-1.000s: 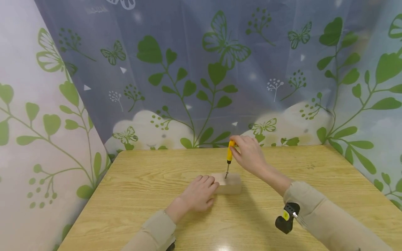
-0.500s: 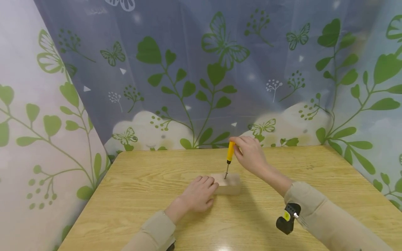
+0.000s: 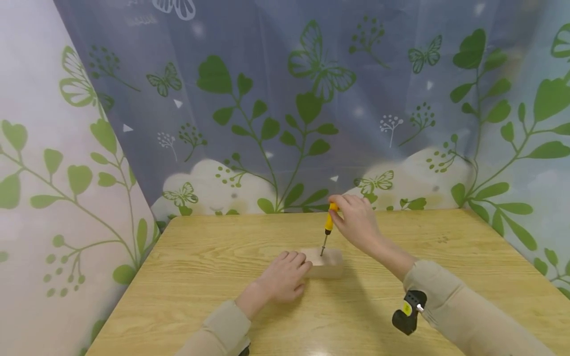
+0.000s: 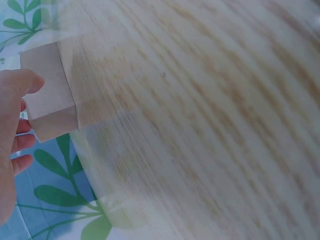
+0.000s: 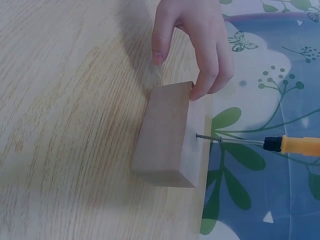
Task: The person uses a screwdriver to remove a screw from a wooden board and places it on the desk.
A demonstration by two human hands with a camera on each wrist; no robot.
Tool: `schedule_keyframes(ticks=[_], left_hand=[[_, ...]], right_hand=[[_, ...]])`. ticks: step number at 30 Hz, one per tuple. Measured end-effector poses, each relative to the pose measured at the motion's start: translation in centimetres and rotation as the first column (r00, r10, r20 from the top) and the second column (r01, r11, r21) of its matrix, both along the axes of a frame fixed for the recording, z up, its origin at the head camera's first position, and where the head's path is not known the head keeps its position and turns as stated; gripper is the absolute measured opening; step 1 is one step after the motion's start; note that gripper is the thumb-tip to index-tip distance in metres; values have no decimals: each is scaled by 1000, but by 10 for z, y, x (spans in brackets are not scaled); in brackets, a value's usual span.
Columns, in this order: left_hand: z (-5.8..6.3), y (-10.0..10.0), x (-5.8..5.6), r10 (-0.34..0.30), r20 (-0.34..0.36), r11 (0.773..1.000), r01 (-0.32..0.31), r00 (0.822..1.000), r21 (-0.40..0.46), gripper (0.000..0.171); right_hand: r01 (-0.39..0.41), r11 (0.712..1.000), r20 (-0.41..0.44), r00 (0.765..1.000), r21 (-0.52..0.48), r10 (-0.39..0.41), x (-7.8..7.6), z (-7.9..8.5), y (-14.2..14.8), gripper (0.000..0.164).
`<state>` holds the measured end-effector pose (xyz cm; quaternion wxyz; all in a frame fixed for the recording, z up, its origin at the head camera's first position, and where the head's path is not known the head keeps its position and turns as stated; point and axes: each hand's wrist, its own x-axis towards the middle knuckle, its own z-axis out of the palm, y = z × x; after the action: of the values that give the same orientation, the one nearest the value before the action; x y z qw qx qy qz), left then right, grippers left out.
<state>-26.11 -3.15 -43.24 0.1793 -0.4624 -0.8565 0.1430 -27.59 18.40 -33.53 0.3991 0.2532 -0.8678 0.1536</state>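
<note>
A pale wooden block [image 3: 329,269] lies on the table in the head view. Its left end is under my left hand [image 3: 285,277], whose bent fingers hold it, the fingertips on the upper face in the right wrist view. My right hand [image 3: 356,222] pinches the top of a yellow screwdriver [image 3: 329,222] between thumb and fingers. The screwdriver leans slightly right, its shank running down to a screw [image 5: 207,137] in the block's upper face. Much of the screw's thread shows above the wood. In the left wrist view, the left thumb [image 4: 32,82] is beside the block [image 4: 50,85].
The wood-grain table [image 3: 200,262] extends around the block on all sides. Behind it hangs a blue cloth [image 3: 267,99] printed with leaves and butterflies. A black device [image 3: 409,311] is strapped at the right sleeve.
The head view has shifted a little. The screwdriver's handle leans slightly more to the right, still in the right hand. The left hand and block keep their places.
</note>
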Motion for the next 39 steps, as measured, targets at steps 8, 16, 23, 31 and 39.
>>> schedule_keyframes(ticks=[8, 16, 23, 31, 39], left_hand=[[-1, 0, 0, 9, 1, 1000, -9, 1000, -7, 43], [-1, -1, 0, 0, -18, 1000, 0, 1000, 5, 41], [0, -2, 1, -2, -13, 1000, 2, 1000, 11, 40], [0, -1, 1, 3, -7, 1000, -3, 1000, -1, 42], [2, -1, 1, -5, 2, 1000, 5, 1000, 5, 42]], right_hand=[[12, 1000, 102, 995, -27, -9, 3, 4, -2, 18], [-30, 999, 27, 999, -27, 31, 1, 3, -1, 16], [-29, 999, 14, 999, -14, 29, 0, 0, 1, 21], [-42, 999, -23, 999, 15, 42, -1, -3, 2, 22], [-32, 999, -23, 999, 10, 32, -3, -3, 1, 23]])
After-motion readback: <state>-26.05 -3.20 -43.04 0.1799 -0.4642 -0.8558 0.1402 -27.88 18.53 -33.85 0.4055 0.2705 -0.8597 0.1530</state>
